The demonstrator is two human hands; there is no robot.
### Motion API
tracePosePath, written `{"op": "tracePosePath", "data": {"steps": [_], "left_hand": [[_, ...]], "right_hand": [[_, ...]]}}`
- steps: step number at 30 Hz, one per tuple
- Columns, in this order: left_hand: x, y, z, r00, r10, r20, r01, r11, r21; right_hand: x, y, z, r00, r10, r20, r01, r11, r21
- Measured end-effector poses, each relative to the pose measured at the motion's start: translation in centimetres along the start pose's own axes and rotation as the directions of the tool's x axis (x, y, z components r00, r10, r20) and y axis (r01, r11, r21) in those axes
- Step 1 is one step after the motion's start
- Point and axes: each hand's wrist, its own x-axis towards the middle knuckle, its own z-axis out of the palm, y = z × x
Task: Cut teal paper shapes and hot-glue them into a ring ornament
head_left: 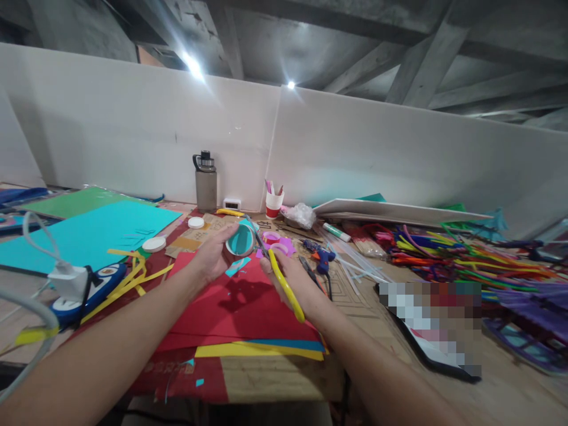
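Note:
My left hand (213,255) is wrapped round a small round cup (240,241) with turquoise paper over its end. In my right hand (289,273) are yellow-handled scissors (284,283), their blades reaching up beside the cup's right edge. Below both hands lies a stack of red sheets (213,313), with yellow and blue sheets showing under its front edge. A turquoise scrap (238,267) is just below the cup. Pink rings (276,241) lie beyond the right hand.
White lids (154,244) and yellow strips (133,281) lie left, near turquoise card (89,234). A bottle (206,183) and red-white cup (274,205) stand behind. Right are a glue gun (323,259), a blurred-out tablet-like object (430,331) and coloured stems (448,254).

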Motion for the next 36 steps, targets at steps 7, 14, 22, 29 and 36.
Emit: {"op": "tracePosePath", "data": {"steps": [7, 14, 22, 29, 36], "left_hand": [[-0.1, 0.1, 0.1, 1.000, -0.011, -0.011, 0.011, 1.000, 0.003], [0.2, 0.2, -0.2, 1.000, 0.015, 0.004, -0.015, 1.000, 0.027], [0.3, 0.5, -0.4, 0.999, 0.034, 0.021, -0.036, 0.997, 0.074], [0.5, 0.8, -0.8, 1.000, 0.019, 0.023, -0.021, 0.994, 0.104], [0.5, 0.9, -0.9, 0.999, 0.019, 0.034, -0.023, 0.993, 0.120]], "right_hand": [[0.0, -0.1, -0.1, 1.000, 0.003, -0.016, -0.003, 1.000, -0.023], [0.0, -0.4, -0.2, 1.000, 0.007, -0.012, -0.007, 1.000, -0.020], [-0.1, -0.4, -0.2, 1.000, -0.011, -0.018, 0.010, 0.999, -0.031], [0.1, -0.1, 0.0, 1.000, -0.030, -0.008, 0.030, 1.000, 0.006], [-0.1, -0.4, -0.2, 1.000, 0.001, 0.027, -0.002, 0.999, 0.046]]}}
